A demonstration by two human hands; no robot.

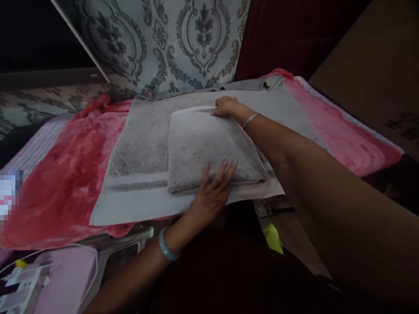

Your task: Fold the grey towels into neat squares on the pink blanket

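here, folded grey towel (209, 146) between flat left hand (214, 189), right hand (226, 107)

Pixelated patch (8, 194) at the left edge: contents unreadable. Right forearm (294, 161) covers the right side of the folded towel (203, 144) and of the spread towel (140, 144) under it; whether the right hand (227, 106) grips the far fold cannot be made out. Lower-left white clutter (19, 283) cut by frame edge, unidentifiable.

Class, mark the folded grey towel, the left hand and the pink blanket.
folded grey towel (203, 144), head view, middle of its top face.
left hand (214, 194), head view, back of the hand.
pink blanket (59, 174), head view, bare left part.
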